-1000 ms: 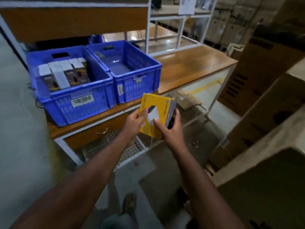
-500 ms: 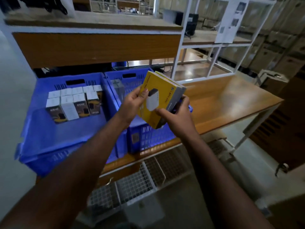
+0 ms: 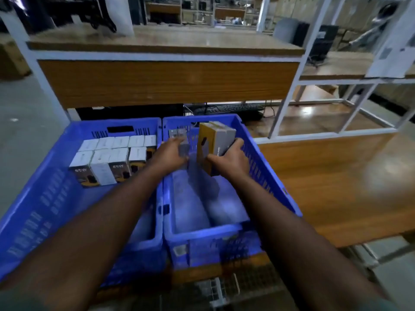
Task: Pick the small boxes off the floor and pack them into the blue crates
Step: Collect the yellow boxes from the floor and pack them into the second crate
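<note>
Two hands reach into the right blue crate [image 3: 265, 158]: the right hand [image 3: 231, 161] grips an upright yellow box [image 3: 213, 144], long axis vertical, the left hand [image 3: 170, 154] a small grey box [image 3: 183, 145]; neighbouring boxes [image 3: 107, 162] read "65W".

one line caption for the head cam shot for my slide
Right hand lowers yellow boxes into the right blue crate; left hand touches grey boxes.

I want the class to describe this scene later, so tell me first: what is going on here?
A person is packing small boxes into two blue crates on a wooden bench. The right hand grips a yellow box over the right crate, which is nearly empty. The left hand touches a grey box at that crate's far end. The left crate already holds rows of boxes.
</note>
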Tool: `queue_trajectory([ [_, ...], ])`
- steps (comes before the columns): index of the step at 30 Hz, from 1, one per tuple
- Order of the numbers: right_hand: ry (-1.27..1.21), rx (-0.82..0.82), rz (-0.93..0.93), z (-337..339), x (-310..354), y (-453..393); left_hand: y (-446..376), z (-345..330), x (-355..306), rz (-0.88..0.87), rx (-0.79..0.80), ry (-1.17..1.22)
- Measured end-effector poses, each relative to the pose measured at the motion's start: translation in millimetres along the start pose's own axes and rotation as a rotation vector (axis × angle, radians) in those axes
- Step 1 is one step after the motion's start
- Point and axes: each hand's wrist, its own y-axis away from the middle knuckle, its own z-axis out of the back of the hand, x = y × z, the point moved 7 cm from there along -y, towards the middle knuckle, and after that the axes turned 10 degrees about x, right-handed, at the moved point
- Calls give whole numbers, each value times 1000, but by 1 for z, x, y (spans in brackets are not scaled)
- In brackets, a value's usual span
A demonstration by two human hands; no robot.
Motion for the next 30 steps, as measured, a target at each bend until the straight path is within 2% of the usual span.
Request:
queue_trajectory([
  [4, -47, 68, -8, -25, -12, -59, -37, -16, 13, 69, 16, -416],
  [10, -40, 115, 15, -77, -21, -103, -73, -38, 20, 140, 179, -757],
  [13, 28, 41, 35, -101, -26, -106, -93, -40, 24, 160, 181, -692],
  [15, -22, 11, 78, -114, -32, -105, -104, -41, 26, 146, 202, -610],
  [18, -139, 71, 76, -129, -42, -110, -111, -41, 24, 110, 216, -580],
  [20, -139, 119, 49, -136, -45, -118, -113, -39, 21, 92, 154, -612],
  [24, -173, 232, 199, -146, -51, -122, -112, -40, 14, 133, 16, -705],
  [26, -12, 237, 278, -149, -55, -127, -115, -47, 16, 186, 14, -728],
  [28, 122, 248, 255, -152, -61, -138, -124, -53, 21, 203, 23, -738],
  [30, 146, 245, 240, -155, -62, -145, -134, -64, 31, 206, 65, -635],
])
